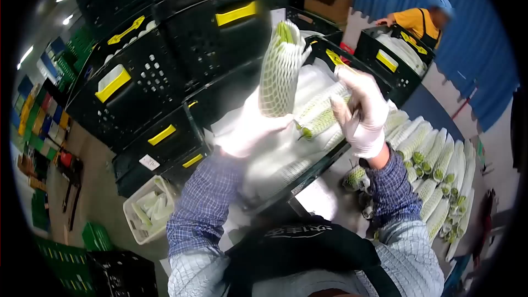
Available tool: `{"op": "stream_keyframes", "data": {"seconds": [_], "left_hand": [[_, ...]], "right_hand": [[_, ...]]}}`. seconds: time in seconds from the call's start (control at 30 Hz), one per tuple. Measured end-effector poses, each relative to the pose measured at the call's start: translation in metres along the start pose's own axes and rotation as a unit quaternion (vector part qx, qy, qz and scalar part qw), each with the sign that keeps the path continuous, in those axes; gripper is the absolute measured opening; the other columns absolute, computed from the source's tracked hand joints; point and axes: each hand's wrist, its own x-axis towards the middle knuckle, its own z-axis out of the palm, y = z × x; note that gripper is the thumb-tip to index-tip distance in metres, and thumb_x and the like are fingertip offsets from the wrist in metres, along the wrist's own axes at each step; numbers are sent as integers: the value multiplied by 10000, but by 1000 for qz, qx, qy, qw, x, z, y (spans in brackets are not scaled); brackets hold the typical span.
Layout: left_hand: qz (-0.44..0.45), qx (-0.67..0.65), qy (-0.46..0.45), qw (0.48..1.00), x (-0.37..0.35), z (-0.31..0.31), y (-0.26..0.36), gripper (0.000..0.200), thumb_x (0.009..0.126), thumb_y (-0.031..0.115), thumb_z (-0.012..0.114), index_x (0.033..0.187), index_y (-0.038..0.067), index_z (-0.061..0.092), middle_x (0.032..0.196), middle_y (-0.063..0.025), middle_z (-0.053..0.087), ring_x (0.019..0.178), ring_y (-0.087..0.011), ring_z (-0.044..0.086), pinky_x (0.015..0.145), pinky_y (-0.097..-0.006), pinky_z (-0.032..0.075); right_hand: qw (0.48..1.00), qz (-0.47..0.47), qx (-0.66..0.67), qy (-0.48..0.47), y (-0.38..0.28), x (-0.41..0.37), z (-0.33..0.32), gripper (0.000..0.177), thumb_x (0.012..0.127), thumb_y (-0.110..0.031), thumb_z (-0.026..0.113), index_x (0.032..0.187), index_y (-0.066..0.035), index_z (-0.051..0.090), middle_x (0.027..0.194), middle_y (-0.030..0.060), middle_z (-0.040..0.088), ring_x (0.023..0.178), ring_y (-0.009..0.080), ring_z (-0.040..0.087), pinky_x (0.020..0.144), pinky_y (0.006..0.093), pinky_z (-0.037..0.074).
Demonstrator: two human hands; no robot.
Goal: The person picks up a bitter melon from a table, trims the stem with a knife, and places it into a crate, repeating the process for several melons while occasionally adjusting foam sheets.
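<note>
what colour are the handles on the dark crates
The handles on the dark crates are bright yellow, best seen in the head view.

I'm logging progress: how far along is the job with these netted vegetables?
Probably partway. Already done, it seems: netted vegetables lie in the lined crate. In hand: the left hand holds one netted vegetable upright; the right hand shows nothing in its grasp. Likely left: the netted pile beside the crate, if it belongs inside.

Looks forward and down from the wearer's head, close above the open crate, reaching widely past its far right corner to the blue curtain.
</note>
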Motion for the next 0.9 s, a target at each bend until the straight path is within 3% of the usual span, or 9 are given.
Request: {"op": "stream_keyframes", "data": {"seconds": [0.03,0.13,0.27,0.3,0.43,0.57,0.73,0.83,0.9], "left_hand": [[-11,-3,-10,1000,0,1,1,717,719,55,807,1351,7,471,1237,-70,601,1125,-145,578,982,-311,465],[-8,2,-41,999,-1,6,5,603,785,56,761,1325,16,495,1191,-54,612,1066,-129,593,936,-290,491],[-38,-90,-36,995,0,15,11,489,858,88,737,1291,31,517,1144,-39,619,995,-114,610,894,-267,522],[-77,-179,-29,980,4,15,12,505,859,78,734,1306,34,504,1166,-45,611,1012,-123,610,910,-273,519],[34,57,-57,996,2,-1,-14,526,882,-50,663,1355,39,452,1234,-99,579,1127,-170,598,976,-309,511],[38,180,-33,982,9,2,-2,532,772,42,763,1244,12,520,1049,-58,646,893,-133,631,823,-288,533],[101,221,59,968,2,-5,-23,550,733,46,793,1216,5,534,1082,-64,655,956,-127,632,871,-288,519],[95,55,4,994,0,9,-6,506,776,108,787,1223,32,562,1038,-96,686,927,-144,663,806,-273,539],[119,142,15,983,-9,13,9,494,797,194,799,1203,35,567,1007,-87,680,917,-162,662,804,-290,544]], "right_hand": [[1000,12,14,15,-2,11,-4,447,848,-46,721,1268,16,582,1232,123,623,524,1,349,497,170,346],[999,-5,-26,26,-18,38,-1,535,788,-150,811,1261,-16,600,1355,182,575,536,37,462,535,178,433],[983,-100,-155,9,-14,44,14,331,704,-155,802,1007,-82,691,1241,184,634,647,215,681,568,292,548],[988,-68,-140,-19,-20,40,14,252,734,-72,802,954,-51,682,1246,203,626,843,270,720,704,310,576],[992,-98,-67,-53,-19,26,17,248,752,-9,763,966,-54,647,939,119,707,746,256,698,644,298,549],[997,38,-54,-27,-22,22,17,507,688,-86,806,1138,-56,574,804,84,660,638,233,666,569,319,519],[976,112,-94,-162,-15,16,16,367,716,-233,782,1000,-119,579,728,69,633,659,249,661,568,348,501],[987,54,-15,-149,-22,10,27,310,717,-97,710,999,-143,589,742,46,630,659,255,653,577,358,501],[985,30,-28,-168,-35,14,28,457,722,-59,678,1160,-140,575,771,51,639,663,240,667,566,340,517]]}}
